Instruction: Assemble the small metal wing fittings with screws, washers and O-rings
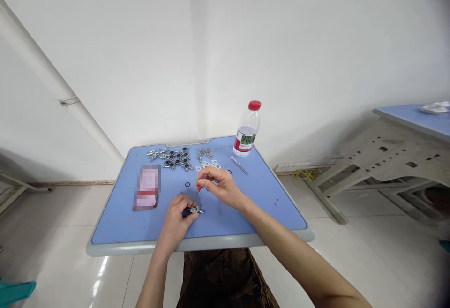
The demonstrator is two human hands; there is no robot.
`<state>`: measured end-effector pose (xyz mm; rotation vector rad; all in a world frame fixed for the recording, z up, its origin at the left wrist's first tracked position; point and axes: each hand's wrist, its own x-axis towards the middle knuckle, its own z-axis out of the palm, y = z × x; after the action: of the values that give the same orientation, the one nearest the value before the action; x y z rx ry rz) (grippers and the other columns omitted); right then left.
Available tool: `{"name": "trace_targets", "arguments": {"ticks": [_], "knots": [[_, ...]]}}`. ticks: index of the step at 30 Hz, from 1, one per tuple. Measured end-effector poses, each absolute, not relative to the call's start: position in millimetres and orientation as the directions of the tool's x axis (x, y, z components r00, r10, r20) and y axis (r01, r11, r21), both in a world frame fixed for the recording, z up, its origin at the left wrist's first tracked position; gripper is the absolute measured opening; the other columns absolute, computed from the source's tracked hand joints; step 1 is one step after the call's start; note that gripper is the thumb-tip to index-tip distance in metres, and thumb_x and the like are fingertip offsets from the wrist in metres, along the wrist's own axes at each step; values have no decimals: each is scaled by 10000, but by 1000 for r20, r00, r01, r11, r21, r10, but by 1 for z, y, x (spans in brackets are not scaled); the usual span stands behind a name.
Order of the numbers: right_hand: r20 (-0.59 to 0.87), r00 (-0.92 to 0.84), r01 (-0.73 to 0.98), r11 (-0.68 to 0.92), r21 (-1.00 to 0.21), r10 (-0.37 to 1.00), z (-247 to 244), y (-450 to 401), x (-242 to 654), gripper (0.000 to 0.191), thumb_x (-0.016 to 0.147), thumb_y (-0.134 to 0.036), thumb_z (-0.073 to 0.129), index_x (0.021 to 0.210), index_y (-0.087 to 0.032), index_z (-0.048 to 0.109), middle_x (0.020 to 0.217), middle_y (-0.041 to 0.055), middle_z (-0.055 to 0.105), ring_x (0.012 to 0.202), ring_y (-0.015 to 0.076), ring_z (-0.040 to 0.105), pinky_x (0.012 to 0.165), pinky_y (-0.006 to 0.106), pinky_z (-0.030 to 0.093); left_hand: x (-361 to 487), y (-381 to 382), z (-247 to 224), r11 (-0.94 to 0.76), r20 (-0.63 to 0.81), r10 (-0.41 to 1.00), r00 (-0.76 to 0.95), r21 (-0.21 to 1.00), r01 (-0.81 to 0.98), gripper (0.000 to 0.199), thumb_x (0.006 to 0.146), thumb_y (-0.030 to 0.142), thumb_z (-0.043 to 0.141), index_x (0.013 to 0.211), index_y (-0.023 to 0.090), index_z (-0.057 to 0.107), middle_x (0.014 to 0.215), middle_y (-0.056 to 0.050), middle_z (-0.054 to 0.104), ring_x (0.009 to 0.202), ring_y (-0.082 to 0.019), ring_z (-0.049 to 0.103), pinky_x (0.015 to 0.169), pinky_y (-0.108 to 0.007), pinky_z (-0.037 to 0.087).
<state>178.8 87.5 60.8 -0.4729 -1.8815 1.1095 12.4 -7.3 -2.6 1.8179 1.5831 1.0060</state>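
Note:
My left hand point(176, 218) presses a small silvery metal fitting point(194, 210) onto the blue tabletop, thumb on the near side and fingers behind. A thin screwdriver point(198, 188) with a red handle is pinched in my right hand point(225, 187). Its shaft slants down to the left, and the tip meets the fitting; exactly where it sits is too small to tell. A dark rubber ring point(187, 184) lies just beyond my left hand. White gaskets point(213, 163) are spread behind my right hand, which partly covers them.
Several metal fittings with black round parts point(177, 159) lie at the back left of the table point(119, 226), beside a pile of screws point(206, 153). A pixelated phone-like object point(147, 188) is at left. A red-capped bottle point(247, 134) stands back right, near a syringe point(239, 164).

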Motion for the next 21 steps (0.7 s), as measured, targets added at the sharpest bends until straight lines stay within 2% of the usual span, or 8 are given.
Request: {"name": "trace_targets", "arguments": {"ticks": [5, 10, 21], "knots": [[531, -601, -42, 640, -768, 598, 61, 79, 181, 152, 925, -271, 539, 833, -175, 613, 731, 18, 648, 668, 117, 596, 644, 243, 487, 13, -8, 0, -169, 178, 983, 47, 776, 607, 35, 810, 227, 622, 845, 233, 626, 901, -24, 666, 947, -218, 611, 1138, -488, 259], [520, -617, 18, 671, -742, 591, 62, 79, 184, 158, 940, -268, 506, 845, -179, 596, 753, 22, 649, 677, 118, 585, 663, 245, 488, 13, -9, 0, -169, 183, 982, 40, 775, 609, 55, 804, 220, 633, 857, 231, 642, 917, -19, 673, 946, -210, 618, 1142, -487, 261], [541, -646, 16, 718, -696, 539, 61, 77, 186, 149, 951, -260, 486, 874, -187, 590, 760, 21, 647, 682, 119, 584, 665, 240, 487, 14, -9, 0, -172, 181, 982, 47, 773, 611, 40, 818, 233, 617, 856, 236, 629, 905, -22, 669, 937, -214, 613, 1144, -502, 254]]}}
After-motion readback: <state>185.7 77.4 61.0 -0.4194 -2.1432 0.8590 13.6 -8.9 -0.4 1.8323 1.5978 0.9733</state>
